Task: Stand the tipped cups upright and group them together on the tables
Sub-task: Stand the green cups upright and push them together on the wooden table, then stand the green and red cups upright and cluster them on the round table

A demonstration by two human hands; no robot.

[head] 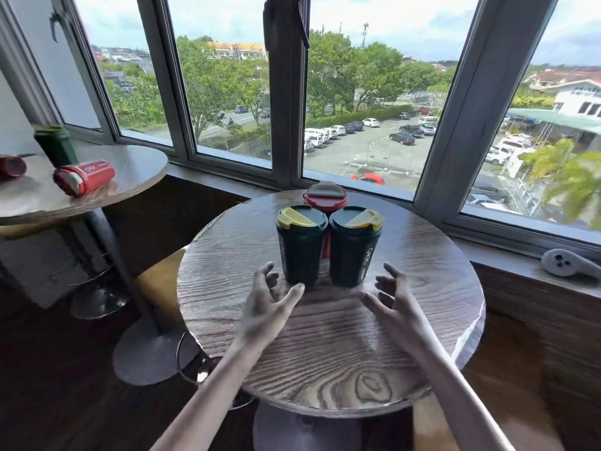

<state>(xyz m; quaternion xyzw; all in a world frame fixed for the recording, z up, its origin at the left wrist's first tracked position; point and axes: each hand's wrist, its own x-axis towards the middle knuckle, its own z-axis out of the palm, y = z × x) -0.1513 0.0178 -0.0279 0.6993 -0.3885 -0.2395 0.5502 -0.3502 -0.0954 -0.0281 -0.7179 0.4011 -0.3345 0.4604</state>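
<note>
Glossy wood-grain table point(325, 346) — green cups point(300, 252), seemingly matt plastic.

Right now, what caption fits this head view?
Open hands by two upright dark green cups; red plastic cup lies tipped.

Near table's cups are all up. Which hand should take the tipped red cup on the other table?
Left, likely. The tipped red cup lies on the side table to the person's left; the left hand is open, empty and nearer than the right hand.

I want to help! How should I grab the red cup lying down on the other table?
Hold the red cup around its round middle, coming down from above. It lies on its side, lid end toward you, so fingers can wrap the body and tip it upright.
</note>
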